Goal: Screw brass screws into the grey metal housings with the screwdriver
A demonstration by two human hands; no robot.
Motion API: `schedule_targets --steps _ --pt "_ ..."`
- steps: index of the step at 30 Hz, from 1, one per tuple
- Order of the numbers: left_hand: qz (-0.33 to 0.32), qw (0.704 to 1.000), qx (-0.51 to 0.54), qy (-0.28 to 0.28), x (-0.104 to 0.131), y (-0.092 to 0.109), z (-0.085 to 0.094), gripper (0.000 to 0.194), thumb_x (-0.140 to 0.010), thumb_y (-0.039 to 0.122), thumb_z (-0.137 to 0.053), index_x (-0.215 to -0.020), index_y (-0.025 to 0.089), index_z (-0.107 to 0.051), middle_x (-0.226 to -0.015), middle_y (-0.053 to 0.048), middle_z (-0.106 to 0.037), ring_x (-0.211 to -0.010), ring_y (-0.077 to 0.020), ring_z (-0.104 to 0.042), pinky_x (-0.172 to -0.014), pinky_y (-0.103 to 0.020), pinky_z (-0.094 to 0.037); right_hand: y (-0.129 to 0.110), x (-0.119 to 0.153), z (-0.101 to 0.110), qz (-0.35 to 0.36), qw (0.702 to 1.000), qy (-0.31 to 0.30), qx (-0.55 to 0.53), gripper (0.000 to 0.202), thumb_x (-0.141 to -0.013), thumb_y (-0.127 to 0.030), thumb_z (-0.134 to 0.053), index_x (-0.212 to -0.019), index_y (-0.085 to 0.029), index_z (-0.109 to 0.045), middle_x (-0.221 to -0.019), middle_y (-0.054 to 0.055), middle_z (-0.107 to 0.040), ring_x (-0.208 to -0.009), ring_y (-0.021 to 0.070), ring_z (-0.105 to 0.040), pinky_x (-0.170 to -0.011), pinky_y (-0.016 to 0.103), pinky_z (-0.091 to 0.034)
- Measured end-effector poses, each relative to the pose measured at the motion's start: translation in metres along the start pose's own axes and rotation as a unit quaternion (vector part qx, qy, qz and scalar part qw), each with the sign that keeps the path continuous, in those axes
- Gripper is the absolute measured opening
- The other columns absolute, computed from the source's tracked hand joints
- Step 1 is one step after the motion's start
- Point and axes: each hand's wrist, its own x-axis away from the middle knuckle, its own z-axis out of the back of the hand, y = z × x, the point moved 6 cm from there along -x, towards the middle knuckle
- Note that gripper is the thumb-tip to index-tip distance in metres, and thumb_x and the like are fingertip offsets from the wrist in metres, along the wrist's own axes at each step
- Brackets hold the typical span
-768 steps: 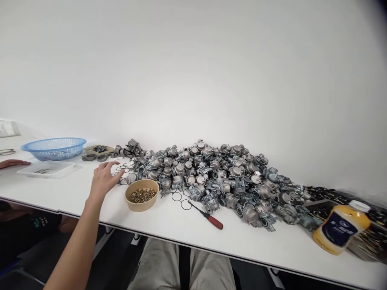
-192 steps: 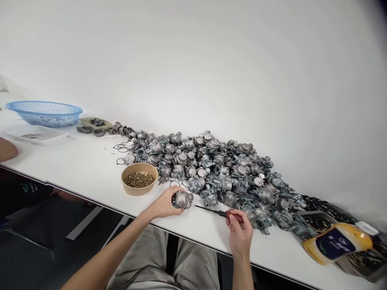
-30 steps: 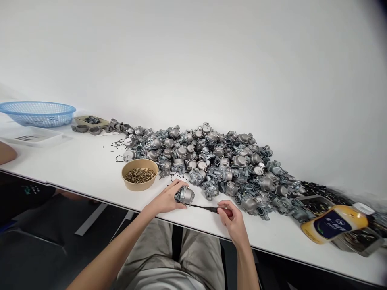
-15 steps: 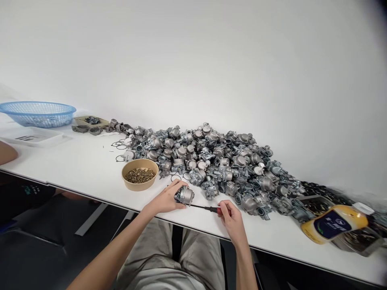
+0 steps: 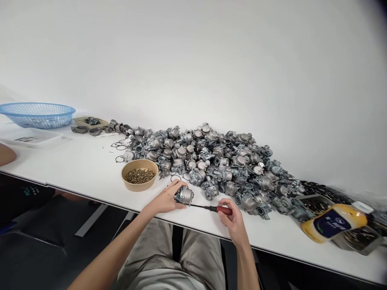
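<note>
My left hand point(image 5: 167, 197) is closed around a grey metal carburetor point(image 5: 185, 195) near the table's front edge, its rounded bowl facing right. In my right hand point(image 5: 233, 220) is a screwdriver point(image 5: 224, 210) with a red handle, held between thumb and fingers. Its dark shaft points left and the tip meets the lower right side of the carburetor; the exact contact point is too small to make out. A tan paper bowl point(image 5: 123, 180) full of small brass-coloured screws point(image 5: 140, 176) stands to the left of my left hand.
Behind my hands lies a large pile of carburetors point(image 5: 211, 153). Black rubber rings point(image 5: 120, 158) lie by its left end. Farther left are a blue basket point(image 5: 39, 114) and a white tray point(image 5: 39, 141), with another person's arm point(image 5: 6, 154). A yellow bottle point(image 5: 335, 223) leans at right.
My right hand's fingers have loosened and shifted on the screwdriver, so more of the red handle shows. The left hand and the carburetor stay in place.
</note>
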Motion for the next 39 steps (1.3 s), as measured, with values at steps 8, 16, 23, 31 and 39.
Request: schedule_targets --steps 8,16,23,31,39 --pt "0.0 1.0 -0.002 0.004 0.0 0.0 0.0 0.062 -0.074 0.031 -0.08 -0.128 0.03 -0.051 -0.132 -0.007 -0.05 -0.127 -0.0288 -0.049 -0.107 -0.039 -0.04 0.007 -0.001 -0.002 -0.024 1.0 -0.012 -0.013 0.042 -0.085 -0.058 -0.066 -0.099 -0.019 -0.061 -0.074 0.003 -0.059 -0.059 0.0151 -0.051 -0.05 0.023 -0.038" --pt "-0.013 1.0 -0.012 -0.009 0.001 0.002 0.002 0.059 -0.077 0.034 -0.077 -0.129 0.029 -0.049 -0.132 -0.008 -0.05 -0.124 -0.0288 -0.051 -0.107 -0.04 -0.04 0.008 -0.002 -0.004 -0.045 0.999 -0.011 -0.015 0.039 -0.09 -0.058 -0.059 -0.087 -0.018 -0.058 -0.067 0.002 -0.054 -0.05 0.0122 -0.04 -0.045 0.024 -0.03" --pt "-0.013 1.0 -0.009 -0.024 0.002 0.003 0.004 0.056 -0.081 0.034 -0.072 -0.131 0.03 -0.049 -0.134 -0.008 -0.049 -0.119 -0.0285 -0.054 -0.104 -0.04 -0.042 0.001 0.0 0.003 0.004 1.0 0.001 -0.005 0.046 -0.078 -0.058 -0.073 -0.103 -0.02 -0.062 -0.087 0.007 -0.063 -0.071 0.0198 -0.058 -0.057 0.025 -0.045" --pt "-0.012 0.999 -0.002 -0.035 0.002 0.005 0.006 0.05 -0.085 0.035 -0.067 -0.131 0.03 -0.048 -0.132 -0.007 -0.049 -0.119 -0.028 -0.054 -0.106 -0.039 -0.04 0.013 -0.002 -0.003 -0.047 0.999 -0.004 -0.025 0.038 -0.089 -0.057 -0.062 -0.09 -0.018 -0.059 -0.069 0.003 -0.057 -0.057 0.0152 -0.049 -0.048 0.023 -0.034" --pt "0.011 0.999 0.007 -0.039 0.002 0.004 0.005 0.048 -0.085 0.033 -0.067 -0.129 0.031 -0.049 -0.131 -0.007 -0.049 -0.122 -0.0284 -0.051 -0.107 -0.039 -0.038 0.002 0.001 0.0 0.024 0.999 -0.029 -0.004 0.032 -0.085 -0.044 -0.072 -0.101 -0.018 -0.063 -0.098 0.009 -0.063 -0.083 0.0204 -0.06 -0.072 0.027 -0.048"
